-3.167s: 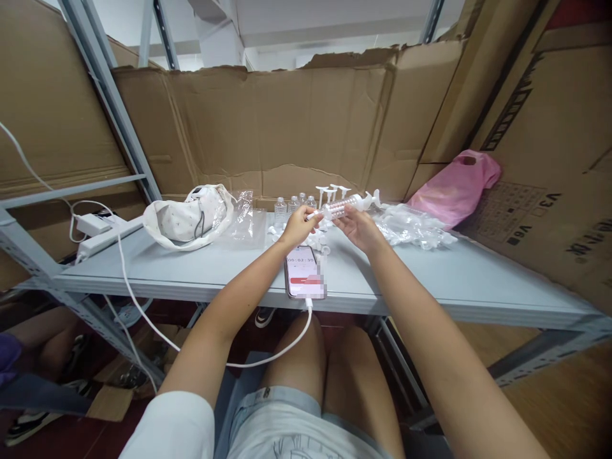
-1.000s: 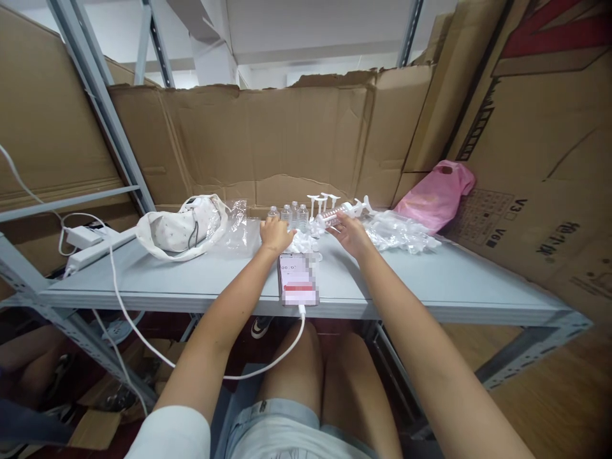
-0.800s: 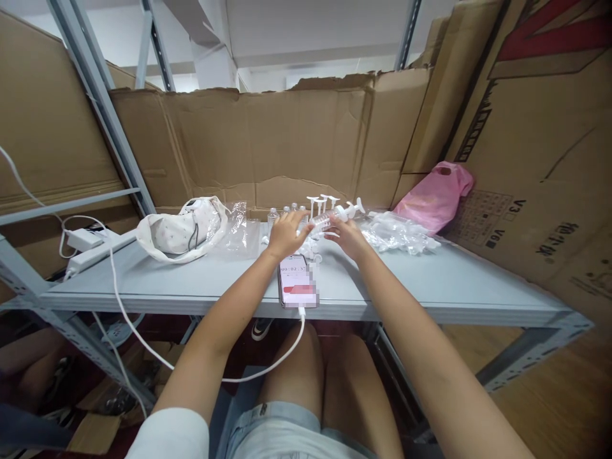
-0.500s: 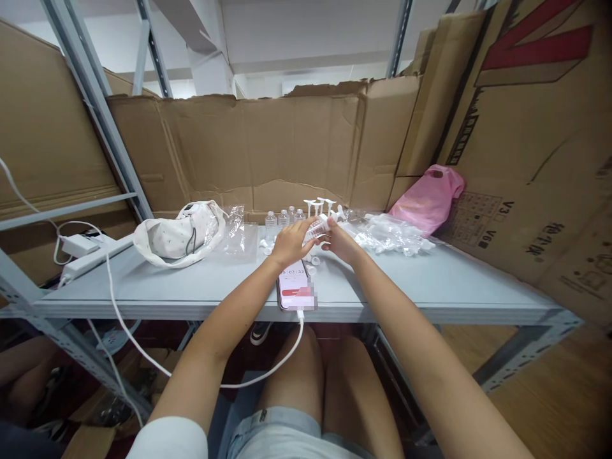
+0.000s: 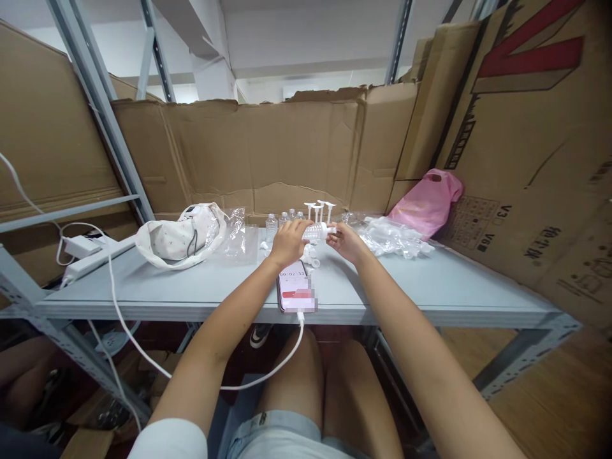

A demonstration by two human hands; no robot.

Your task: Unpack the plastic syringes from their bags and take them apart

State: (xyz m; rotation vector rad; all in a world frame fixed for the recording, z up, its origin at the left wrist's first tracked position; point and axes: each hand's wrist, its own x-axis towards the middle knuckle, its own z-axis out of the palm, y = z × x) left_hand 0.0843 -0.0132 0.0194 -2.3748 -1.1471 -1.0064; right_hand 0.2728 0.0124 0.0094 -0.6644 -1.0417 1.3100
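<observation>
Over the table's middle, my left hand (image 5: 288, 243) is closed around a small clear bottle (image 5: 313, 233) lying on its side in the air, its neck to the right. My right hand (image 5: 346, 242) pinches the white pump top (image 5: 329, 231) at that neck; its fingers partly hide the top. Just behind stand several clear bottles (image 5: 271, 225) and several white pump heads (image 5: 319, 211) pointing up. Small white caps (image 5: 312, 258) lie below the held bottle, partly covered by my left hand.
A phone (image 5: 294, 290) with a white charging cable (image 5: 261, 380) lies at the table's front edge. To the left are a white cloth bag (image 5: 165, 241) and a power strip (image 5: 95, 258). Crumpled clear plastic (image 5: 394, 236) and a pink bag (image 5: 425, 204) sit right. Cardboard (image 5: 268, 153) walls the back.
The held bottle has turned from tilted to nearly level. My right hand has shifted slightly right, and the pump top at the neck shows more plainly.
</observation>
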